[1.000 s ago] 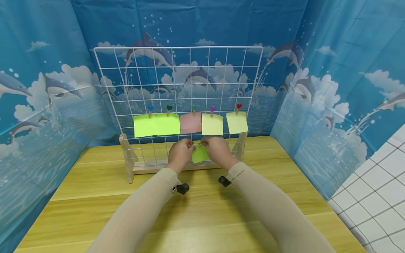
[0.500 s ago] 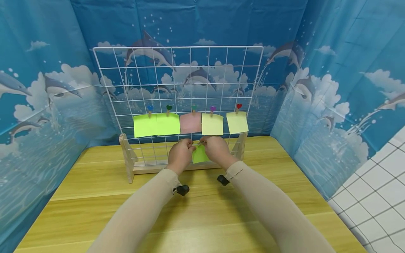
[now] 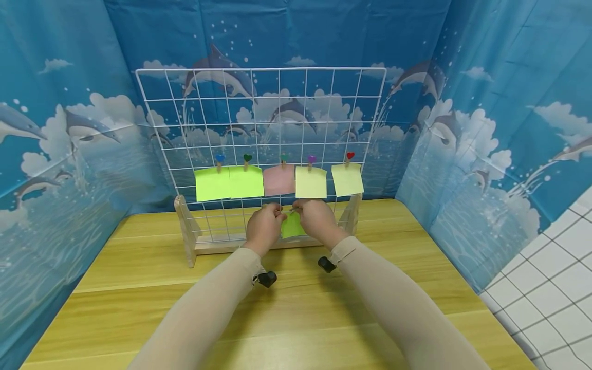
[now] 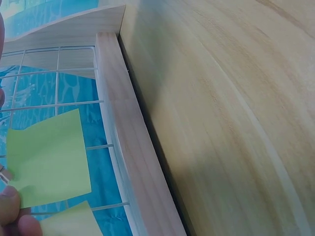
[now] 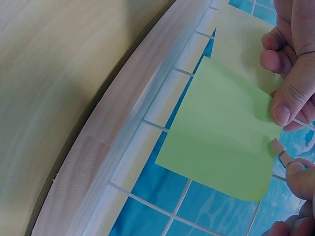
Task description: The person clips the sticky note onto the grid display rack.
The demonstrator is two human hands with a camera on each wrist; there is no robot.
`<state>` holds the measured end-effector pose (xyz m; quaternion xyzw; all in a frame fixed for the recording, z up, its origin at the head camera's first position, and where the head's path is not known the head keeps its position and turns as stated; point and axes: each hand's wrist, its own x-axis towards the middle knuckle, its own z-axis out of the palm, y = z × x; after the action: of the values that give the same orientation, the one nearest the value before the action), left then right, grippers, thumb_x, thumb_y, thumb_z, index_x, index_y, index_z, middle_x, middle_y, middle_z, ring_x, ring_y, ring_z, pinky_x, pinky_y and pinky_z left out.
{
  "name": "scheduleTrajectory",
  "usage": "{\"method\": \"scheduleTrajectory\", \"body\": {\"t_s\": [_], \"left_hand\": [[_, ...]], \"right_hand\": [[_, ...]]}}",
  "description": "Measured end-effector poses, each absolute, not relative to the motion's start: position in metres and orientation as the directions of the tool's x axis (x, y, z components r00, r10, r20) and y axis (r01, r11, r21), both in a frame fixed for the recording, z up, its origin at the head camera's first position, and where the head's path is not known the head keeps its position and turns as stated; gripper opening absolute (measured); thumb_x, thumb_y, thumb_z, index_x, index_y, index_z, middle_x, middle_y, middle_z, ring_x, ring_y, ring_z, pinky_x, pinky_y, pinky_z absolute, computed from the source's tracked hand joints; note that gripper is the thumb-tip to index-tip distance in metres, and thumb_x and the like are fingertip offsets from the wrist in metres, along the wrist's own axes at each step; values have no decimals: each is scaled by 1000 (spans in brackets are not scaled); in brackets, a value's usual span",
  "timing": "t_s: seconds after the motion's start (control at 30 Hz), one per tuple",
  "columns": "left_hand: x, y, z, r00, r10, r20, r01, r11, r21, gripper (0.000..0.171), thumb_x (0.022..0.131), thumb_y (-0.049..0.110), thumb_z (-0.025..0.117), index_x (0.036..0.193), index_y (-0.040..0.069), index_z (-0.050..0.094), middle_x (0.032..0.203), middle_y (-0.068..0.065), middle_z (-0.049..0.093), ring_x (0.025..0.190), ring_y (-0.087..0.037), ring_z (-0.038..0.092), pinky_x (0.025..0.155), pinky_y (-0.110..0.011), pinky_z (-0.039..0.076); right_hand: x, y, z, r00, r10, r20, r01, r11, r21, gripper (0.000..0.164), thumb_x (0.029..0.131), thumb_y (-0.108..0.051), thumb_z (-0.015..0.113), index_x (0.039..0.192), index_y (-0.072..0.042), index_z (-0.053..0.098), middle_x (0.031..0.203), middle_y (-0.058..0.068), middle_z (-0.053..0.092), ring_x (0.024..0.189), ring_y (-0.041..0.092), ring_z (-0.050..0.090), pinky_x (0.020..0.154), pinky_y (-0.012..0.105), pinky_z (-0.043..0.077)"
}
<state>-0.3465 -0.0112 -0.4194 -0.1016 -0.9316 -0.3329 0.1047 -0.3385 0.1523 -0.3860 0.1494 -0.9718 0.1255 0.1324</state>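
A green sticky note (image 3: 292, 226) lies against the lower part of the white wire grid (image 3: 279, 123). My left hand (image 3: 264, 223) pinches its upper left corner, the thumb (image 5: 283, 110) pressed on the paper in the right wrist view. My right hand (image 3: 319, 218) pinches a small wooden clothespin (image 5: 280, 153), its tip at the note's upper edge. In the left wrist view, the same green note (image 4: 49, 157) hangs flat, with the clothespin partly cut off at the left border. Another, paler yellow note (image 5: 243, 49) is beside it, partly behind my left hand.
Above my hands, a row of notes hangs from heart-topped clothespins: two bright green (image 3: 213, 184), one pink (image 3: 279, 181), two pale yellow (image 3: 311, 182). Wooden feet (image 3: 186, 234) and a crossbar (image 4: 128, 132) hold the grid on the wooden table (image 3: 296, 318). Dolphin-print curtains surround it.
Both hands stay at the green note with almost the same hold. The right wrist has shifted very slightly to the left; the row of notes above is unchanged.
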Motion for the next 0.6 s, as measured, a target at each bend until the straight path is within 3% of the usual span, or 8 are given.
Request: {"method": "scheduleTrajectory", "body": {"t_s": [0.6], "left_hand": [[-346, -10, -419, -957, 115, 266, 258, 756, 602, 33, 107, 32, 64, 132, 13, 71, 114, -1, 80, 92, -18, 76, 80, -40, 61]], "right_hand": [[-340, 152, -386, -925, -260, 276, -312, 935, -168, 26, 110, -17, 56, 123, -15, 78, 112, 0, 81, 93, 19, 78, 80, 34, 63]]}}
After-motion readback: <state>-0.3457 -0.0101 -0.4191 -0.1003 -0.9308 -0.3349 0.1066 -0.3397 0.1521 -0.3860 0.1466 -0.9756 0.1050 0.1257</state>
